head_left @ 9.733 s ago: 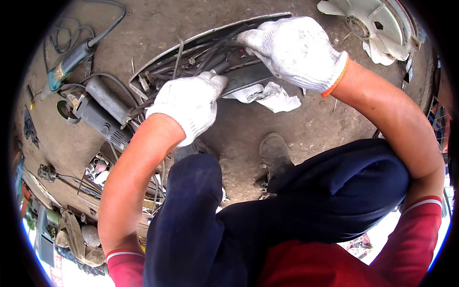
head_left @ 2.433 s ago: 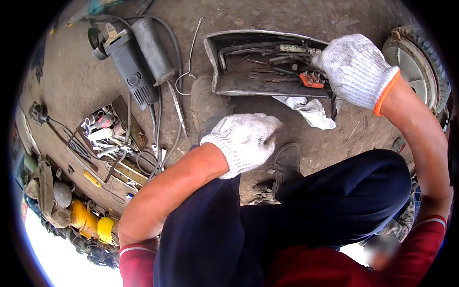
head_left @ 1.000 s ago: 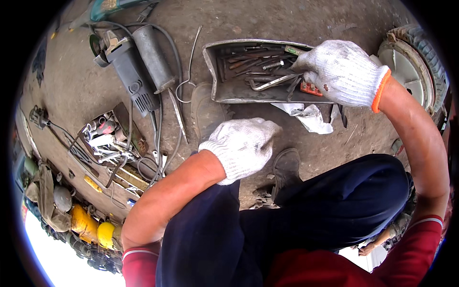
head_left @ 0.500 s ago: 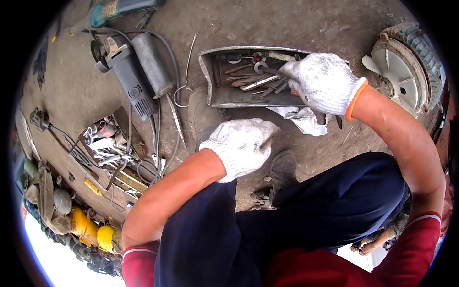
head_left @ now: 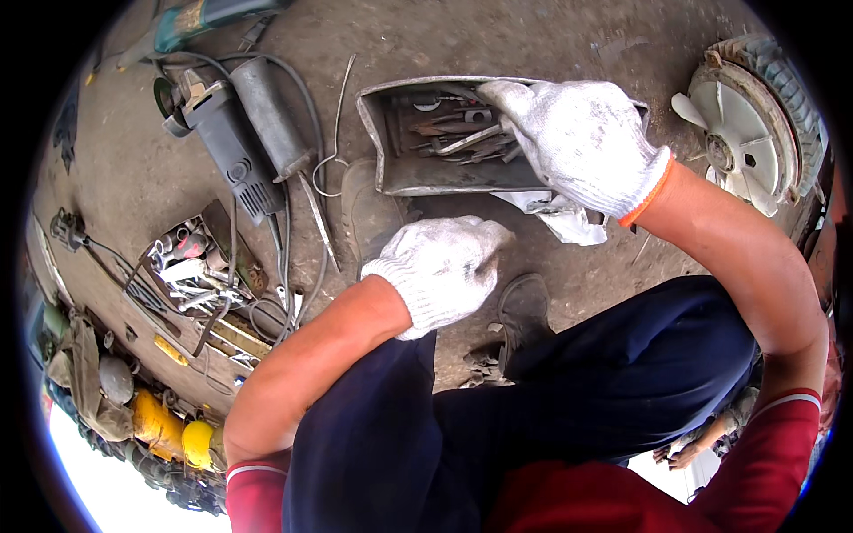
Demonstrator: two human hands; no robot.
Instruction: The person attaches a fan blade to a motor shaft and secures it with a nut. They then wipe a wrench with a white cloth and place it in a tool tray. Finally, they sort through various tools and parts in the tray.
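A long grey metal box [head_left: 444, 183] stands on the ground in front of me, holding metal rods, bits and small tools [head_left: 462, 138]. My right hand [head_left: 582, 142], in a white knit glove with an orange cuff, is over the box's right part. Its fingers are curled down among the tools, and what they grip, if anything, is hidden. Closer to me, my left hand [head_left: 442, 266], in a similar white glove, is closed in a fist above my left knee. Nothing shows sticking out of it. A crumpled white sheet [head_left: 573, 222] lies by the box's near edge.
To the left lie a grey angle grinder [head_left: 235, 155], a metal cylinder [head_left: 271, 115] and looping cables. A tray of sockets and wrenches [head_left: 191, 266] sits farther left. At the right is a motor with a white fan [head_left: 742, 133]. A green power tool [head_left: 191, 25] lies far left.
My right hand has shifted left over the box, its fingers now covering more of the tools. My left hand stays closed in nearly the same place. The whole view has shifted slightly.
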